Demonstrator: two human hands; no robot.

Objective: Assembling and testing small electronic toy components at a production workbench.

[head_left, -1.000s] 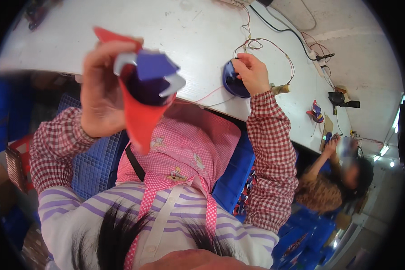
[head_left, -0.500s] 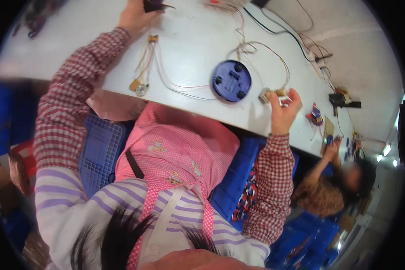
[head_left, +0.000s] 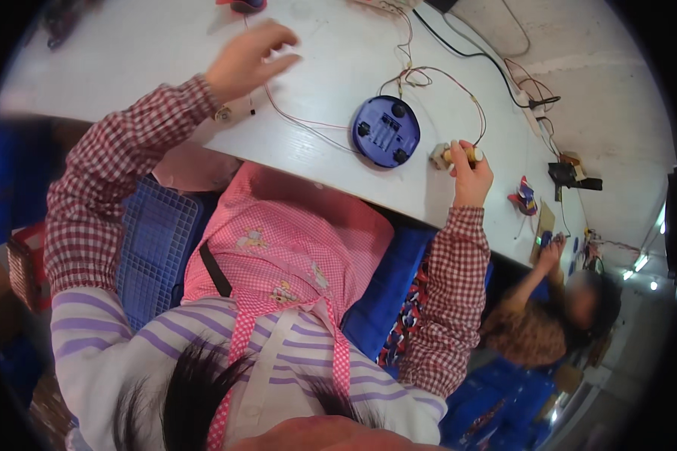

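My left hand (head_left: 252, 64) hovers over the left part of the white table (head_left: 316, 83), its fingers apart and nothing in them. Beyond it lies a red and dark blue piece (head_left: 244, 6), cut by the upper edge. Half hidden by my left sleeve is a small round part (head_left: 224, 114). Thin wires run from under that hand to a round purple-blue base (head_left: 387, 131), which shows a recessed compartment and three dark feet. Right of the base, my right hand (head_left: 472, 177) pinches a small brass-coloured cylindrical part (head_left: 449, 155) near the table, with a wire leading away from it.
Cables (head_left: 459, 49) run along the far edge to a power strip (head_left: 534, 105). A red and blue piece (head_left: 525, 197) lies farther right, near a co-worker (head_left: 538, 323) whose hands hold something small. Blue crates (head_left: 387, 301) stand below the table's front edge.
My left hand has let go of the dark piece and come back nearer, over the wired parts. My right hand keeps its grip, nearly in place.
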